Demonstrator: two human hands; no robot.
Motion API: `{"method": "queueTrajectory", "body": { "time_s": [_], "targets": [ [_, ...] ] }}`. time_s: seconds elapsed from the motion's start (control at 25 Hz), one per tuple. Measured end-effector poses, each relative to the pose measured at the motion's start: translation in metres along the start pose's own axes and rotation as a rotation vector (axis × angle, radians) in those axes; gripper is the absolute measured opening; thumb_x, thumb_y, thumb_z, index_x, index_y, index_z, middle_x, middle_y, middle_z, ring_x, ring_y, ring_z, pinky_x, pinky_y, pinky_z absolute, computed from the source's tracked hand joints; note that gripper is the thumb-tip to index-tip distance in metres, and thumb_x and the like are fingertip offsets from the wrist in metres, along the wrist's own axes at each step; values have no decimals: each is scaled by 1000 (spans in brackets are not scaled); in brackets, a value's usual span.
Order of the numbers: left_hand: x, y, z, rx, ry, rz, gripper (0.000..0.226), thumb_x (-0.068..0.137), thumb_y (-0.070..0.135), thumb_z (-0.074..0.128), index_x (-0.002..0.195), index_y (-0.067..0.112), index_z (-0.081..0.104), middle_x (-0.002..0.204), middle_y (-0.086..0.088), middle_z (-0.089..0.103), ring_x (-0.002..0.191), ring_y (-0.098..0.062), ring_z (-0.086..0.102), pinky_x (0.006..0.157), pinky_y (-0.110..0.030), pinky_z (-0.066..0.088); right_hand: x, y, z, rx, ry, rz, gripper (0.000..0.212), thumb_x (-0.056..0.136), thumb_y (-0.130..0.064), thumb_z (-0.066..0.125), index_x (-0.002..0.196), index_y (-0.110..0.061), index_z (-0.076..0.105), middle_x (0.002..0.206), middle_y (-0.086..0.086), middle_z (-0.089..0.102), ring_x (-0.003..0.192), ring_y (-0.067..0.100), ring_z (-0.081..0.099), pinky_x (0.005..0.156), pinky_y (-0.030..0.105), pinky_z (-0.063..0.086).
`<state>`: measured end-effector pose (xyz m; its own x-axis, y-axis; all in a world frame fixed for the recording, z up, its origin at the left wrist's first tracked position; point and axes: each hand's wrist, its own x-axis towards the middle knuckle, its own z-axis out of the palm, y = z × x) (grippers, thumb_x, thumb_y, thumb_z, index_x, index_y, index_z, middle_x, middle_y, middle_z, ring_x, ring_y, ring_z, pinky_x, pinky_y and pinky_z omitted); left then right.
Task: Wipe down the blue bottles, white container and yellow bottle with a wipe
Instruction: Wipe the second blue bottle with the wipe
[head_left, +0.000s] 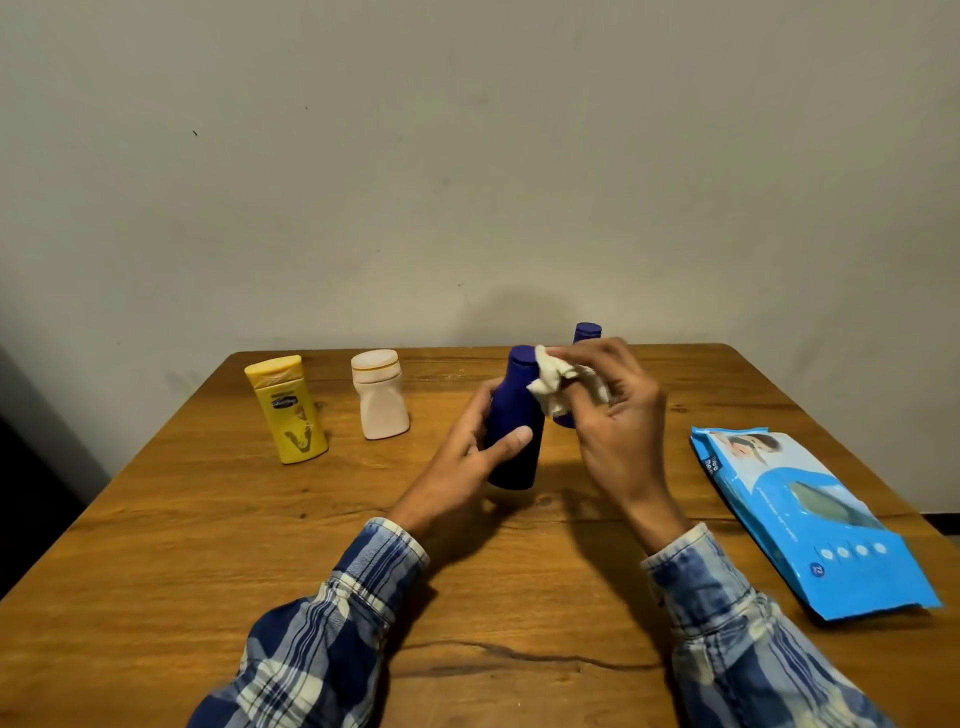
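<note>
A dark blue bottle (514, 415) stands upright at the middle of the wooden table (208, 561). My left hand (467, 462) grips its lower body, thumb across the front. My right hand (618, 415) pinches a crumpled white wipe (556, 384) against the bottle's neck just below the cap. A second blue bottle (586, 335) stands behind my right hand, mostly hidden. The white container (378, 395) and the yellow bottle (288, 410) stand upright to the left.
A blue pack of wipes (815, 519) lies flat near the table's right edge. A pale wall rises right behind the table's far edge. Bare wood stretches in front of my plaid sleeves.
</note>
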<state>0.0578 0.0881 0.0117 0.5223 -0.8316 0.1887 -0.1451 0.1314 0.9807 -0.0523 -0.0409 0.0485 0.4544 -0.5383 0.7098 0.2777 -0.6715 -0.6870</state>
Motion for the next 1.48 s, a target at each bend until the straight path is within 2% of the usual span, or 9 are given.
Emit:
{"method": "queueTrajectory", "body": {
  "time_s": [0.16,0.44,0.56,0.64,0.8,1.0,1.16,1.36,1.48],
  "targets": [
    [5,0,1,-175,44,12,50,83,32,64,132,40,56,127,5,68,121,-20,63,102,-47,52,-10,1,12,-21,-160,-83,30,86,13,64,106,-7,73,110,1,64,105,13,63,84,25,56],
    [5,-6,6,-88,-39,-17,69,78,48,71,138,43,37,115,-11,56,85,-20,60,75,-33,53,-8,0,10,-6,-4,-17,28,90,9,62,110,-8,72,109,1,65,103,14,65,79,33,60],
    [4,-4,3,-185,-17,-39,68,76,45,71,129,34,30,109,-13,54,80,-18,60,70,-32,52,-9,0,9,7,-127,-42,25,87,7,67,106,-7,74,107,2,65,102,14,65,80,25,57],
    [5,-1,1,-186,-6,-40,64,80,44,69,130,28,33,107,-12,56,82,-20,58,70,-32,50,-7,0,6,6,-174,-52,23,86,7,69,103,-7,76,104,3,65,100,14,65,81,19,55],
    [7,0,4,-229,-66,-31,46,96,34,58,137,18,45,113,-13,63,89,-24,64,72,-34,56,-2,-1,0,-63,81,-22,26,87,7,68,106,-7,77,102,5,65,95,6,62,73,9,48],
    [4,10,3,-472,10,-42,38,103,32,50,130,7,55,109,-10,66,88,-19,66,72,-33,60,-6,-3,3,-121,-172,-136,22,85,4,71,104,-7,77,104,4,62,98,10,62,80,15,53],
    [3,12,7,-502,-18,-81,45,106,35,46,137,4,53,115,-17,68,93,-26,68,75,-36,62,-2,1,-1,-145,62,-71,28,87,6,68,111,-8,75,107,5,62,99,4,60,78,12,52],
    [4,15,2,-676,60,-127,46,100,36,48,130,3,58,108,-18,70,88,-26,72,70,-37,63,-6,4,3,-139,-186,-151,26,86,6,70,108,-5,75,110,6,63,101,8,61,82,11,52],
    [5,13,3,-654,24,-148,51,103,39,49,136,1,54,112,-21,69,90,-30,70,72,-39,63,-3,7,0,-85,-42,-65,25,89,3,68,111,-8,74,110,3,65,102,8,63,79,14,54]
  ]
}}
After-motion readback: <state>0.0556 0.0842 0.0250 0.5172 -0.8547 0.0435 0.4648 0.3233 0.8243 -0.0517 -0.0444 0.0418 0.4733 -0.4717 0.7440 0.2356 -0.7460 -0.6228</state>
